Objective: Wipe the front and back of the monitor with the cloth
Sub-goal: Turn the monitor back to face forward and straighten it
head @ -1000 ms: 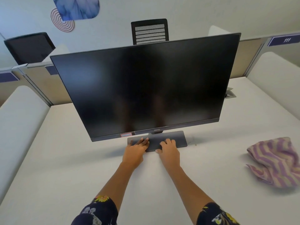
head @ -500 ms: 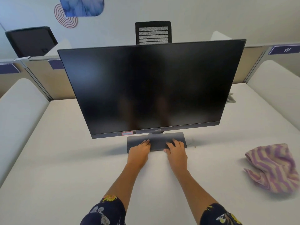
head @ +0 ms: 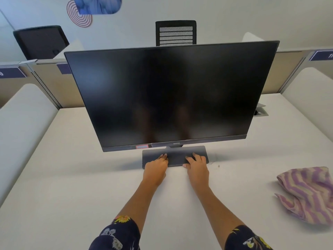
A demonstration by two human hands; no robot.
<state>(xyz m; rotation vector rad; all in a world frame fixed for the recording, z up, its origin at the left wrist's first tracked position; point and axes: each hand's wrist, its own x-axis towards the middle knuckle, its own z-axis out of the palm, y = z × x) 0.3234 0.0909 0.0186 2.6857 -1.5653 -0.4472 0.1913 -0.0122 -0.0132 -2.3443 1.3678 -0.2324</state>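
Since a second ago the two hands have spread apart along the stand base, the right one sliding toward its right end, and the monitor now sits squarer to me.

Nearest me, two dark floral sleeves (head: 117,235) frame the bottom edge, with bare forearms reaching forward over the white counter (head: 72,177). My left hand (head: 155,170) lies palm down with its fingers extended onto the front of the grey stand base (head: 177,156), holding nothing. My right hand (head: 197,169) does the same nearer the base's right end, fingers flat on top and thumb at the front edge. Neither hand curls around anything.

The striped purple and cream cloth (head: 306,193) lies crumpled on the counter well off to the right of both hands, untouched, close to the right edge of view. Bare counter stretches wide to the left of the base and between the base and the cloth.

The BenQ monitor (head: 171,94) stands upright over the base, screen dark and facing me, its lower bezel just above my fingertips. Behind its right corner a cable port (head: 260,112) is set in the counter, partly hidden; I cannot tell what is in it. White side panels (head: 21,123) and beige dividers (head: 286,69) close in the counter, with two black chairs (head: 175,32) beyond.
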